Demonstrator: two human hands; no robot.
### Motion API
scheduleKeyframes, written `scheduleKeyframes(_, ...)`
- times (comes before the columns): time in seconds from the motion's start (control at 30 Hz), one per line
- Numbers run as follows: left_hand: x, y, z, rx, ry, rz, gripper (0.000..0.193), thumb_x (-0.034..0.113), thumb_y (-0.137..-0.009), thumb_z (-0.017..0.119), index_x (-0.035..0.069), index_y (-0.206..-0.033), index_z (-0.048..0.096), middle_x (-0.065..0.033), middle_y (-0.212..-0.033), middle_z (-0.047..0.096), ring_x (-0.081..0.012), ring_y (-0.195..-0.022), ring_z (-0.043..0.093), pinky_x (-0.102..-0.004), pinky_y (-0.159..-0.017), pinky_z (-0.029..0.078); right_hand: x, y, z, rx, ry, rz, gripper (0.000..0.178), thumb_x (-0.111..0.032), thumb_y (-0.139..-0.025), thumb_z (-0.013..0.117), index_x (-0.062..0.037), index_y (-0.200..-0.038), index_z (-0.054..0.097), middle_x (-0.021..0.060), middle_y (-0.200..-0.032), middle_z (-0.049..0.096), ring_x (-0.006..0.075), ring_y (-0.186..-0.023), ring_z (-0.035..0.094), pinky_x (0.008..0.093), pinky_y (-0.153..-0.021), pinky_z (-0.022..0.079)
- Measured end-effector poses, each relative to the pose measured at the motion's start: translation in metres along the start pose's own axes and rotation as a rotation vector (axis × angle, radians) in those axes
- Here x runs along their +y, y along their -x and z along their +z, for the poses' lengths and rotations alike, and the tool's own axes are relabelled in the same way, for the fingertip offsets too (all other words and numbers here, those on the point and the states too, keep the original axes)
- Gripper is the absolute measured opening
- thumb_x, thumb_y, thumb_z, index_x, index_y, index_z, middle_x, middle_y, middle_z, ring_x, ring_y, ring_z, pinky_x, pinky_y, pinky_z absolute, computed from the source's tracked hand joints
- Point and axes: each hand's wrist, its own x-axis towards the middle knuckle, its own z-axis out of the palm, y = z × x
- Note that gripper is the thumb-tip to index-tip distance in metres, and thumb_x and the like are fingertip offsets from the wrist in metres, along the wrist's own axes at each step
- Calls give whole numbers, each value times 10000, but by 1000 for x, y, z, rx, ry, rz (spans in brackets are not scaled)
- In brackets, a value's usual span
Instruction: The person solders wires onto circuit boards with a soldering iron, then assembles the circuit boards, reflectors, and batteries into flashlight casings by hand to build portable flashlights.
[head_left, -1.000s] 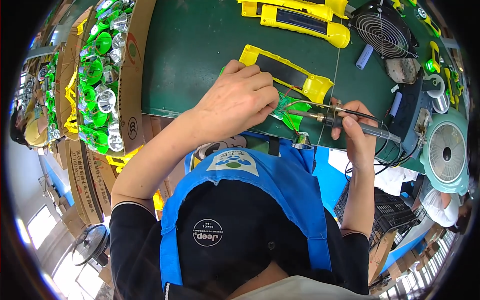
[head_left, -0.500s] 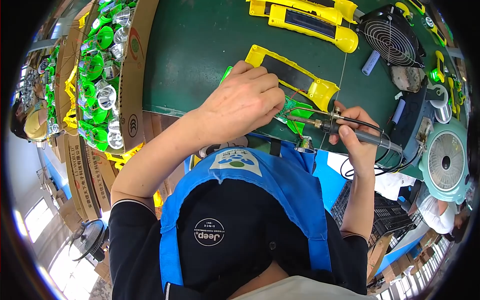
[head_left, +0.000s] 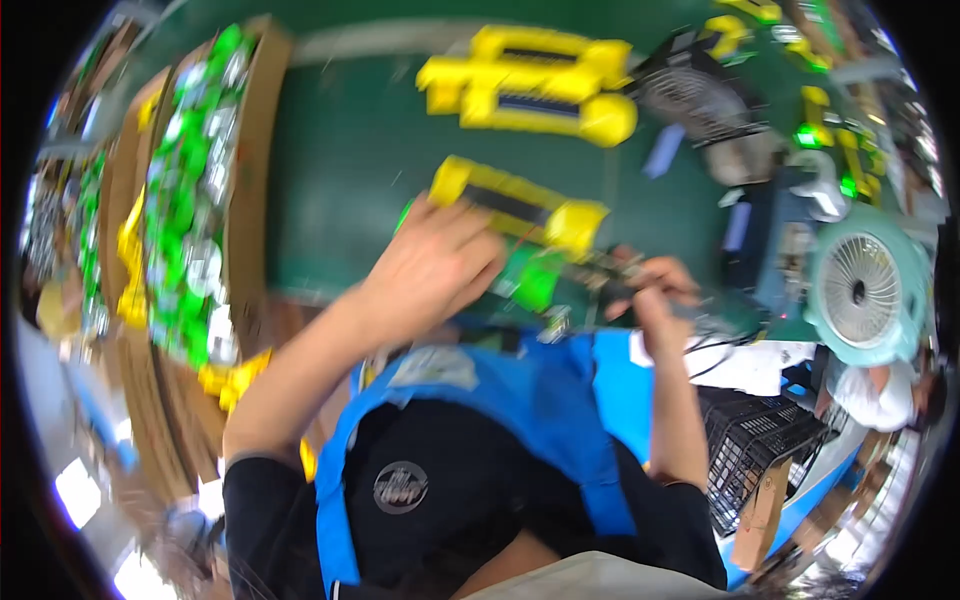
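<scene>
My left hand (head_left: 435,262) is closed, palm down with fingers curled, at the near edge of the green bench; its grip is hidden. Right beside its fingers lies a bright green plastic lamp part (head_left: 535,280) with wires, and a small silver reflector (head_left: 556,322) hangs at its near end. My right hand (head_left: 658,292) is wrapped round a dark soldering iron (head_left: 618,288), its front end pointing left toward the green part. Just beyond the hands lies a yellow lamp housing (head_left: 512,208) with a dark panel. Blur hides where the iron's tip sits.
Several yellow housings (head_left: 535,88) lie farther back. A black fan (head_left: 700,88), a blue cylindrical cell (head_left: 664,150) and a pale green fan (head_left: 860,290) stand to the right. On the left, a cardboard box (head_left: 258,170) holds green lamp parts. A black crate (head_left: 760,440) is at lower right.
The whole view has shifted and blurred, with bench and hands now lower and farther left. The soldering iron's front end appears farther from my left hand. Both hands stay closed.
</scene>
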Motion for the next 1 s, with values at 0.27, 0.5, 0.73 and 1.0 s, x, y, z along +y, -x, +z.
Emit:
scheduleKeyframes(0.27, 20, 19, 0, 65, 43, -1, 145, 36, -686, 674, 82, -739, 547, -73, -710, 507, -268, -722, 542, -382, -691, 403, 29, 18, 8, -121, -302, -81, 200, -139, -916, 605, 8, -1028, 528, 110, -846, 651, 145, -759, 635, 287, -723, 525)
scheduleKeyframes(0.5, 7, 42, -23, 97, 312, -294, 98, -23, -777, 642, 13, -859, 603, -133, -792, 595, -337, -761, 599, -394, -697, 484, 55, 27, 24, 42, -523, -81, 156, -86, -906, 557, -6, -1035, 519, 133, -906, 617, 190, -696, 623, 319, -668, 537)
scheduleKeyframes(0.73, -35, 21, 2, -133, -91, -102, 261, 142, -702, 745, 92, -914, 603, -69, -950, 516, -272, -963, 496, -389, -819, 389, 51, 32, 24, 137, -543, -227, 355, -305, -927, 565, 8, -1080, 501, 121, -767, 586, 210, -710, 563, 335, -749, 478)
scheduleKeyframes(1.0, -2, 98, -7, 1, -151, -77, 485, 124, -671, 768, 80, -1088, 523, -130, -1144, 581, -334, -1081, 548, -454, -946, 410, 51, 35, 24, 124, -460, -247, 353, -323, -944, 519, 21, -1019, 502, 103, -727, 547, 181, -673, 508, 339, -794, 460)
